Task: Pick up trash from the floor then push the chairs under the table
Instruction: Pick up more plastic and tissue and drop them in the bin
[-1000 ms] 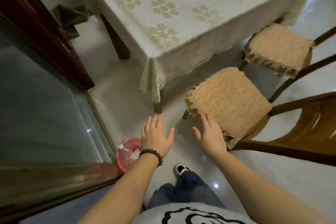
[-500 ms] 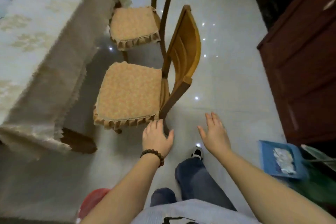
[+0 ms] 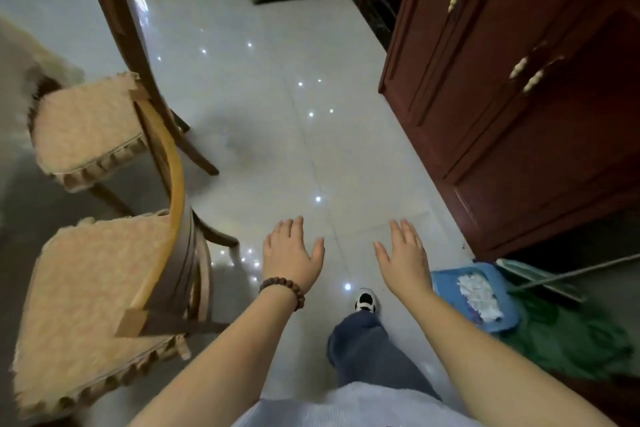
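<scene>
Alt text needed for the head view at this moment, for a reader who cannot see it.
Both bare hands, left and right, hover open and empty over a glossy pale tiled floor. Two wooden chairs with tan fringed cushions, near and far, stand at left; a blue dustpan holding white scraps lies beside a dark red wooden cabinet at right.

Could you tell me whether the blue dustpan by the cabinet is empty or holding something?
Holding something: the blue dustpan lies on the floor with a pile of white scraps in it.
</scene>
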